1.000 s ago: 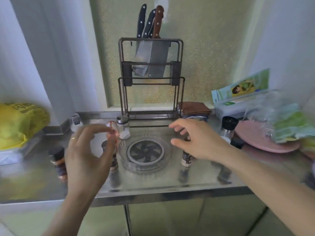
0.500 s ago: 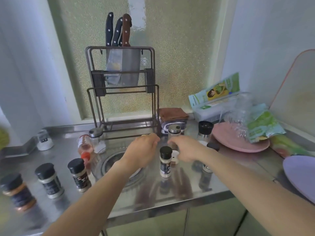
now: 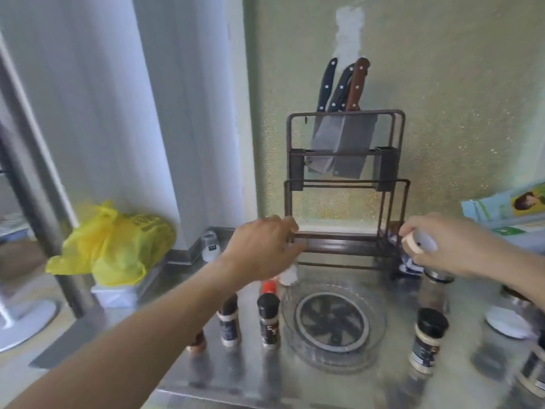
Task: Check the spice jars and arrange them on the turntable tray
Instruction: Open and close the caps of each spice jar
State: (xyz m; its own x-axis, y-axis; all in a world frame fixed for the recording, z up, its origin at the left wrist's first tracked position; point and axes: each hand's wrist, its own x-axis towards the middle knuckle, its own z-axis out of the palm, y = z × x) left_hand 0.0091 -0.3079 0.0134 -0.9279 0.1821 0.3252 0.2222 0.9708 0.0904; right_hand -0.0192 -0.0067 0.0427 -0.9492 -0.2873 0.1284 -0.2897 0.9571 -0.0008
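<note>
The clear turntable tray (image 3: pixel 379 309) sits mid-counter with nothing on it. Left of it stand two black-capped spice jars (image 3: pixel 228 321) (image 3: pixel 268 323), a brown jar (image 3: pixel 196 341) and a red-capped jar (image 3: pixel 269 286). On its right are a pale-powder jar (image 3: pixel 428 342) and a glass jar without a cap (image 3: pixel 436 290). My left hand (image 3: pixel 264 250) is curled, palm down, over a jar with a white base (image 3: pixel 289 274) by the rack; its grip is hidden. My right hand (image 3: pixel 451 245) holds a white round lid (image 3: pixel 420 243) in the air above the glass jar.
A metal knife rack (image 3: pixel 343 184) with several knives stands right behind the tray. A yellow plastic bag (image 3: pixel 115 246) lies at the counter's left end. More jars (image 3: pixel 533 374) and a white dish (image 3: pixel 507 323) crowd the right edge. The counter's front edge is close below.
My left hand moved from over the tray back to the jar by the rack. My right hand rose from the counter with the white lid in its fingers.
</note>
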